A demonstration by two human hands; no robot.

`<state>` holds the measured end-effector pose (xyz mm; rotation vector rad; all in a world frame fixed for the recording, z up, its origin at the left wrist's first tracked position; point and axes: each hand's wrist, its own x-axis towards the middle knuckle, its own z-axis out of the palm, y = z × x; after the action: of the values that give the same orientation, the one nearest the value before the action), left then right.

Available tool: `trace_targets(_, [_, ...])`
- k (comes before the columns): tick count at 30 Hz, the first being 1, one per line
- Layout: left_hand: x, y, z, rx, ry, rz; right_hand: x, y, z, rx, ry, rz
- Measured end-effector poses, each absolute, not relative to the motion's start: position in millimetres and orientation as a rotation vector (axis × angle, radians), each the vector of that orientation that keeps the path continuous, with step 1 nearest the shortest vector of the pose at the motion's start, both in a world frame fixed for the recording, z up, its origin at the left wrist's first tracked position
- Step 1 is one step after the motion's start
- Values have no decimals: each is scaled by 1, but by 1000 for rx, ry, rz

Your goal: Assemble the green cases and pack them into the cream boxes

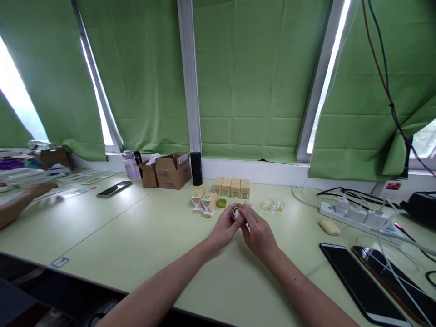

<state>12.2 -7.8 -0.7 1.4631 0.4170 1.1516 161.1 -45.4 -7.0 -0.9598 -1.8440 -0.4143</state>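
Above the table my left hand is closed around a small round green-and-white item, mostly covered by fingers. My right hand meets it from the other side, fingers closed on the same item. A pale pinkish piece shows just behind the right fingertips; whether it is held I cannot tell. Close beyond my hands lies a small green square tray. Left of it are two opened small cardboard boxes. Several closed small boxes stand in a row behind. A pair of clear round cups with yellow centres sits to the right.
Cardboard cartons, a black cylinder and a purple bottle line the back. A phone lies left, near another person's hand. At right are a power strip, tangled cables, a beige case and a large phone.
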Motion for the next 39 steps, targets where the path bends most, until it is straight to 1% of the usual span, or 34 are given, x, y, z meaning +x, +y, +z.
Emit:
trace_targets(16, [13,-7,0,1421,401,1137,158,-44,-9,-986,-1805,-452])
trace_targets(35, [12,-4,-4,1529,428,1159,158,-43,-9,-996,-1818,-479])
trace_targets(39, [12,-6,-3,1529,437,1161,159,-43,-8,-985,-1826,-424])
